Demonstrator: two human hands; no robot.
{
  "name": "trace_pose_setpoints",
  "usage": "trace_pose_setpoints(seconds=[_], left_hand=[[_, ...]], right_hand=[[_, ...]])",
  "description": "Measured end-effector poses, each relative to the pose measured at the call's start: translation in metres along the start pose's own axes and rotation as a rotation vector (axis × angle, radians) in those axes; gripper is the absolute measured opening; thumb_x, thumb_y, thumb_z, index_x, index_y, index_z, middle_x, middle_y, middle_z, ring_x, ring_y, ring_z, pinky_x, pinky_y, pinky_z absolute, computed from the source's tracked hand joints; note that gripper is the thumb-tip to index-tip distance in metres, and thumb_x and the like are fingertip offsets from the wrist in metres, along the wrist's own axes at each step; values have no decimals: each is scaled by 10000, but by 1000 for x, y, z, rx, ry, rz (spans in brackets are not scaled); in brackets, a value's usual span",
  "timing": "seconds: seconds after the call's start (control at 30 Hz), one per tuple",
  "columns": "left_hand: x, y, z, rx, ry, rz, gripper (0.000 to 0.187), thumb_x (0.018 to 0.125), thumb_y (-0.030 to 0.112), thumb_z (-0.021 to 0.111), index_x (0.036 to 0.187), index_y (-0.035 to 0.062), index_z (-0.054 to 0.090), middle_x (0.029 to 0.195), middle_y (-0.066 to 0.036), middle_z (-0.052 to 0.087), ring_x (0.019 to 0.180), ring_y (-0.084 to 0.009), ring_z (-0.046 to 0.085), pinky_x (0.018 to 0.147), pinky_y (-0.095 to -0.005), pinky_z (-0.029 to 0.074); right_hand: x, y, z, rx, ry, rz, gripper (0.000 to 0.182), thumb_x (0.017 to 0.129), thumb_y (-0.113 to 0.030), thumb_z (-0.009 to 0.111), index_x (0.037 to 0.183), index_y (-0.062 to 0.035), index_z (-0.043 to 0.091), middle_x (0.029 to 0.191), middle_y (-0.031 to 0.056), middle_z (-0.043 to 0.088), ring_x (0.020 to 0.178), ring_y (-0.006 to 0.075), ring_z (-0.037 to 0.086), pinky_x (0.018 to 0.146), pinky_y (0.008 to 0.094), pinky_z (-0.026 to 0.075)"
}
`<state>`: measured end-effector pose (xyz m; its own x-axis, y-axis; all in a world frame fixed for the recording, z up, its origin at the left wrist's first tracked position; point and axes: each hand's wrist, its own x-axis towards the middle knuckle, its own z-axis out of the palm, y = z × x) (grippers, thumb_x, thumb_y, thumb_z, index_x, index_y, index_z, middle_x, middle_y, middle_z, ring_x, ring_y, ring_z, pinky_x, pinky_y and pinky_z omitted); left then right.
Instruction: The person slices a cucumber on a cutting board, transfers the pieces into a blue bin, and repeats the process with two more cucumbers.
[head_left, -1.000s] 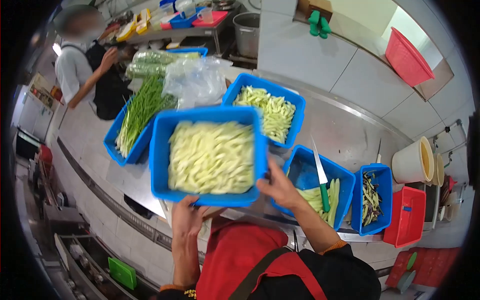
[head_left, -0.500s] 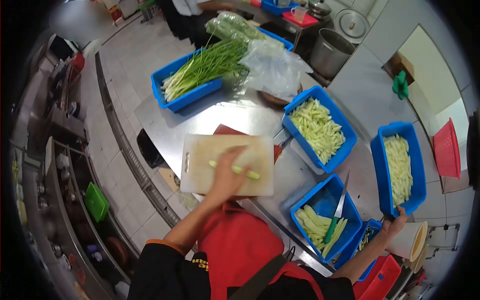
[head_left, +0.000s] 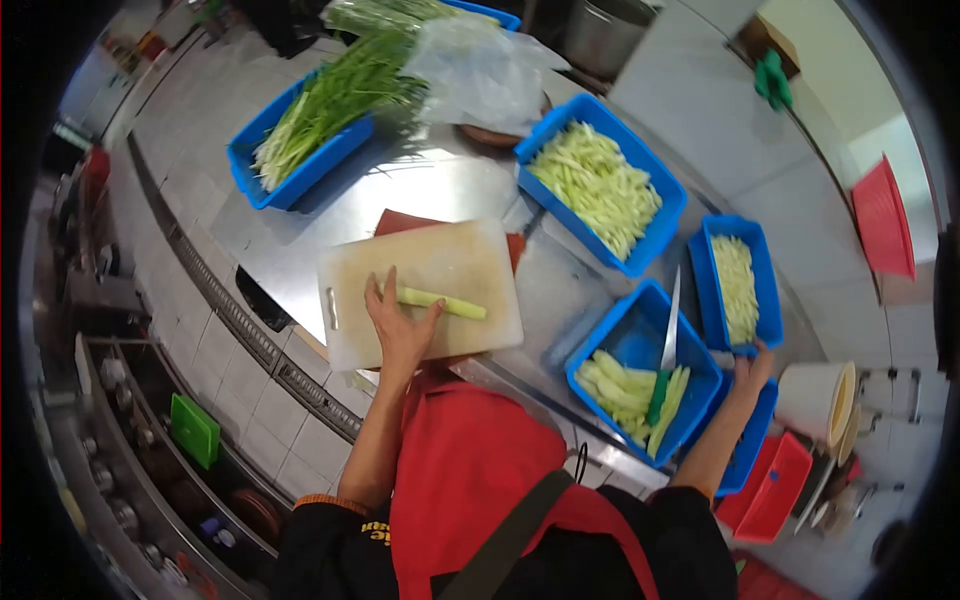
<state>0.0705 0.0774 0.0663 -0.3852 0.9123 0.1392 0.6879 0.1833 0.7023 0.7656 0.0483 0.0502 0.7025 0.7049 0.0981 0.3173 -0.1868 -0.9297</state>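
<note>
A: Starting at the left, where's our left hand (head_left: 398,330)?

B: On the cutting board (head_left: 440,250) by the bench's (head_left: 430,175) near edge, thumb and fingers apart, straddling the left end of the pale green vegetable (head_left: 450,304).

A: Which way does the vegetable run from there?

B: Out to the right, its long axis slanting slightly toward the near edge.

A: Further right, we see the knife (head_left: 669,345) in its blue tub (head_left: 640,320).

B: Handle toward the near edge, blade toward the far one; our right hand (head_left: 752,375) is the nearer.

A: And that hand?

B: At the near end of the strip tub (head_left: 703,285); we can't tell whether it's gripping.
</note>
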Motion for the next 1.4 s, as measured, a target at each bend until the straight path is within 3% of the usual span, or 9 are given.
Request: trace_pose_setpoints(seconds=[0.07, 0.17, 0.23, 0.33, 0.53, 0.67, 0.9, 1.1, 1.4], left_hand=[[2, -1, 5, -6, 6, 11, 922, 715, 310, 906, 1477, 39, 464, 1535, -323, 297, 1398, -477, 365, 1125, -518, 373], [0, -7, 12, -103, 55, 64, 1083, 674, 423, 916, 1540, 64, 373, 1577, -346, 216, 1472, -498, 242, 1174, -584, 265], [-5, 0, 14, 232, -14, -38, 1281, 627, 546, 905, 1599, 66, 223, 1596, -356, 160, 1506, -494, 137, 1190, -654, 106], [-7, 8, 11, 66, -77, -125, 1428, 601, 627, 882, 1616, 34, 71, 1616, -357, 89, 1528, -485, 37, 1171, -686, -21], [-8, 2, 22, 155, -137, -112, 1480, 610, 647, 865, 1598, -29, -5, 1635, -355, 1, 1542, -466, -37, 1192, -647, -36], [-8, 2, 25, 178, -153, -134, 1497, 603, 663, 856, 1590, -53, -12, 1638, -352, -9, 1545, -454, -73, 1197, -630, -63], [-7, 8, 25, 168, -163, -154, 1510, 592, 681, 846, 1584, -74, -7, 1648, -336, -30, 1549, -428, -115, 1198, -614, -94], [-8, 8, 23, 164, -160, -148, 1495, 593, 648, 863, 1587, -66, 5, 1651, -328, -24, 1549, -429, -111, 1200, -610, -91], [-6, 11, 22, 160, -177, -167, 1471, 603, 619, 866, 1595, -50, 10, 1653, -325, -33, 1546, -441, -113, 1193, -623, -93]], right_hand=[[-60, -43, 2, -781, 54, -320, 455, 879, 27, 616, 1333, 52, 578, 1165, 150, 638, 979, 230, 626, 886, 329, 530], [-136, -100, 58, -60, 52, 143, 528, 880, -12, 684, 1386, 55, 553, 1113, 132, 659, 907, 192, 649, 814, 307, 543], [-208, -134, 96, -463, -114, -66, 612, 878, -66, 717, 1458, -29, 528, 1089, 183, 686, 879, 218, 661, 754, 335, 524], [-233, -118, 117, -682, -229, -308, 628, 878, -23, 664, 1486, -81, 517, 1091, 230, 681, 900, 295, 661, 833, 386, 518], [-240, -166, 126, -507, -170, 92, 578, 915, 12, 532, 1487, -68, 513, 1246, 259, 663, 1101, 351, 661, 972, 406, 477], [-276, -218, 143, -317, -413, -136, 525, 973, -16, 465, 1493, -74, 506, 1362, 229, 629, 1203, 324, 639, 1033, 383, 456], [-356, -208, 216, -686, -992, -417, 680, 913, -28, 489, 1567, -187, 395, 1029, 263, 638, 853, 491, 654, 775, 547, 530], [-350, -205, 212, -910, -1042, -535, 855, 850, -6, 525, 1620, -271, 263, 928, 259, 605, 705, 454, 655, 660, 557, 525], [-345, -185, 266, -841, -1047, -608, 871, 840, -9, 536, 1627, -214, 227, 913, 270, 650, 703, 467, 677, 670, 555, 556]])
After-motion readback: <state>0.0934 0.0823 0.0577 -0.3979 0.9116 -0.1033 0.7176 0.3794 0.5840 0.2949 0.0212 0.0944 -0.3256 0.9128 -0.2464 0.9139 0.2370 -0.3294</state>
